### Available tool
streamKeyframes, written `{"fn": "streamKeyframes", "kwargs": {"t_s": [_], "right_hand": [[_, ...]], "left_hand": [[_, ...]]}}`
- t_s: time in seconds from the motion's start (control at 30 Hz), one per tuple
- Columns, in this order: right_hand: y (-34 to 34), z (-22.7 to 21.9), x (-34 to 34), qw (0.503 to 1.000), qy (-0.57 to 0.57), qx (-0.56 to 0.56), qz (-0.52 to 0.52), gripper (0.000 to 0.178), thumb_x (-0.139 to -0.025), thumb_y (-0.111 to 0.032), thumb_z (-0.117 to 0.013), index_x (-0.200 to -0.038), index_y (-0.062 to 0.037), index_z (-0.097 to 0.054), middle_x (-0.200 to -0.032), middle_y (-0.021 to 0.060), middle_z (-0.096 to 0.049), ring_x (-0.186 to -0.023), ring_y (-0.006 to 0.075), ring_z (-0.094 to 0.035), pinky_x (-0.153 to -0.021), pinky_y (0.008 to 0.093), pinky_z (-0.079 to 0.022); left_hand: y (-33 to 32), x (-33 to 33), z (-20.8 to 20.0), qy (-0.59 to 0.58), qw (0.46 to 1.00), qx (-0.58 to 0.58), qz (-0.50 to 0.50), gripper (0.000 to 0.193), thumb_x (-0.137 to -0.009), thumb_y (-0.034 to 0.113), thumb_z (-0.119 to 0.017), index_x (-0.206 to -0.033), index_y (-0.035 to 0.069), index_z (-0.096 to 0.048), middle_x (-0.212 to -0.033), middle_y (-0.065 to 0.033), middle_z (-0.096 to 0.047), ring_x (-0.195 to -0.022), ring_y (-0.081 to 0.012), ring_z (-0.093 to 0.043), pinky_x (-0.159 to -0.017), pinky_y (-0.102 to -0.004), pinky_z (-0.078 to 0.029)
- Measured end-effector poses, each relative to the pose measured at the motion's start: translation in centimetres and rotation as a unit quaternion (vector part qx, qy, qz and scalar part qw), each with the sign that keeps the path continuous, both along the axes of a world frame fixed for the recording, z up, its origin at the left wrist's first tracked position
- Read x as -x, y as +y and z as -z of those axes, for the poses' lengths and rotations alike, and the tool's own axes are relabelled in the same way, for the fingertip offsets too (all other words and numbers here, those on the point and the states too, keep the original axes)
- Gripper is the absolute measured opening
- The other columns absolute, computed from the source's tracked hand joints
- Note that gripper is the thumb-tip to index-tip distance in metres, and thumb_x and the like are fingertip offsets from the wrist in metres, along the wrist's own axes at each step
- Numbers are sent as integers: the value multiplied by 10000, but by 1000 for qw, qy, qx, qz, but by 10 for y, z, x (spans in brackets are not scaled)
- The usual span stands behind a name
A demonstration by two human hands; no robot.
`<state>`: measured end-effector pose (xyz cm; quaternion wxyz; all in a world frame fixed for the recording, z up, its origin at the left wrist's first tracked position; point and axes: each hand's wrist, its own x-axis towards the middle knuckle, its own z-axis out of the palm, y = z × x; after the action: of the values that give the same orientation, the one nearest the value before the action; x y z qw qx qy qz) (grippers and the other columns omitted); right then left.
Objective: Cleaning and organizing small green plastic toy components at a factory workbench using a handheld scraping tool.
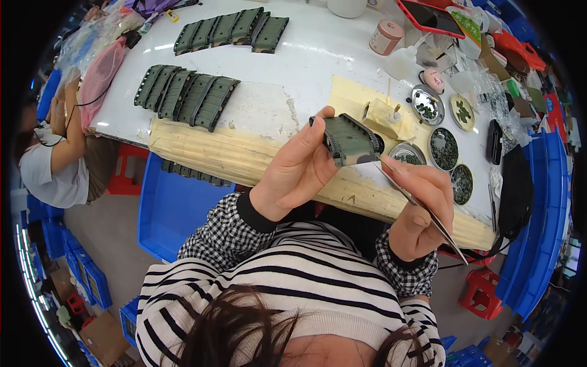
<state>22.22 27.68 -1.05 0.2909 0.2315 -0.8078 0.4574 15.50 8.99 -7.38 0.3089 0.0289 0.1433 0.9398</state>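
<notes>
My left hand [292,172] holds a small tracked vehicle hull, a green and brown camouflage plastic part [350,142] with dark toothed edges, tilted above the table's front edge. The fingers of my right hand [422,194] close around a pair of metal tweezers [453,241], whose tip points at the near right end of the camouflage part. Whether the tweezers pinch a small piece is too small to tell. Just beyond my right hand stand round dishes of tiny dark green pieces, among them a metal dish [398,147] partly hidden by my fingers.
Two rows of similar camouflage parts [183,98] lie at the table's left. Near the dishes sit a yellow block [382,122] with a stick and a pink canister [386,37]. Yellow padding [208,150] covers the front edge. A blue bin [162,214] is below; another person [55,165] sits at left.
</notes>
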Motion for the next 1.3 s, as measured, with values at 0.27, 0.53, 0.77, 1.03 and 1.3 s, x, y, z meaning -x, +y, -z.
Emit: {"fn": "streamKeyframes", "kwargs": {"t_s": [0.27,0.53,0.77,1.03,1.3], "right_hand": [[-3,6,-5,999,24,39,18,494,-999,-446,-463,-1094,-1,-656,-1002,174,-671,-865,241,-653,-758,309,-515],[-6,5,-5,999,31,21,34,426,-989,-396,-509,-1086,-11,-662,-1018,161,-680,-866,235,-650,-759,305,-513],[-5,-19,2,996,35,-76,29,332,-817,-218,-726,-1088,-29,-694,-1072,149,-679,-890,228,-651,-774,308,-531],[-12,-36,2,989,9,-146,20,381,-753,-117,-765,-1121,-44,-695,-1120,157,-658,-923,241,-676,-779,301,-560],[-10,-32,3,984,29,-172,21,385,-745,-68,-751,-1126,-46,-699,-1117,158,-654,-908,239,-678,-752,301,-568]], "left_hand": [[10,4,-22,-212,966,-143,42,497,-965,378,-558,-1246,-19,-457,-1244,-161,-532,-1206,-286,-549,-916,-275,-585],[10,2,-24,-233,961,-146,34,514,-957,370,-574,-1259,-26,-447,-1249,-162,-531,-1209,-289,-547,-923,-282,-583],[10,-2,-25,-155,983,-92,22,515,-981,394,-524,-1280,-14,-428,-1221,-168,-548,-1168,-285,-577,-912,-277,-584],[10,-6,-25,-31,997,-72,4,504,-1018,423,-425,-1319,19,-424,-1240,-142,-557,-1141,-217,-594,-991,-289,-530],[10,-5,-18,-10,999,-41,-14,362,-1023,405,-421,-1158,88,-533,-1210,-101,-589,-1132,-196,-602,-1003,-293,-521]]}}
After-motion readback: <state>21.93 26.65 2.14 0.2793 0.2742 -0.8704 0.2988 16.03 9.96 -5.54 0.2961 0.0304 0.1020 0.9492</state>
